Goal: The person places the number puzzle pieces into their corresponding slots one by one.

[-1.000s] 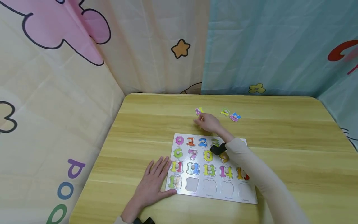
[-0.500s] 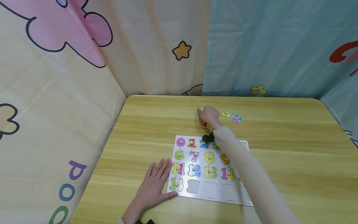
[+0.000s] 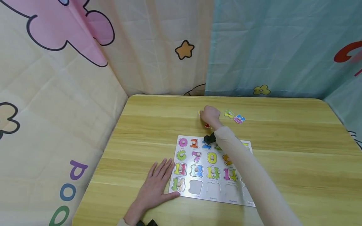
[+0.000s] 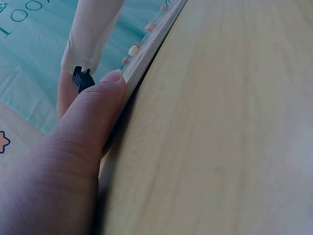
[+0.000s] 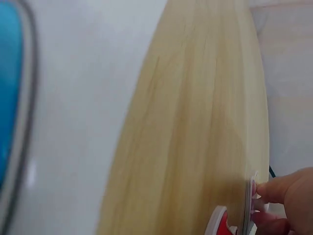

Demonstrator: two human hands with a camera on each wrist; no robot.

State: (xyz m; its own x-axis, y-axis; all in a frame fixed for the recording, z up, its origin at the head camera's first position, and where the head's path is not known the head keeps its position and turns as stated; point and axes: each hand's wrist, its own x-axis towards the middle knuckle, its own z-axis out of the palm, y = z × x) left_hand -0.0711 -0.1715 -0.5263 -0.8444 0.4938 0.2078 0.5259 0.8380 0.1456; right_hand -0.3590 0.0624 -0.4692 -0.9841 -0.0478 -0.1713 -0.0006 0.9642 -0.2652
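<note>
My left hand (image 3: 154, 188) lies flat with fingers spread, touching the left edge of a white number puzzle board (image 3: 205, 158). In the left wrist view its thumb (image 4: 93, 112) rests against the board's edge. My right hand (image 3: 210, 114) is beyond the board, bent over a purple-and-yellow number puzzle piece (image 3: 199, 113) that it mostly hides. The right wrist view has its fingers pinching that piece (image 5: 250, 200) at the knob. A red number puzzle piece (image 3: 207, 126) lies just below this hand, partly covered.
Two more pieces, a yellow-green one (image 3: 229, 114) and a blue-and-purple one (image 3: 239, 119), lie right of my right hand. Bare recesses (image 3: 214, 190) run along the board's bottom row. Patterned curtains (image 3: 158, 62) surround the wooden table (image 3: 135, 131).
My right hand has shifted away from me and slightly right, over the purple-and-yellow puzzle piece. The red piece, hidden before, now shows beneath it. My left hand keeps its place.
</note>
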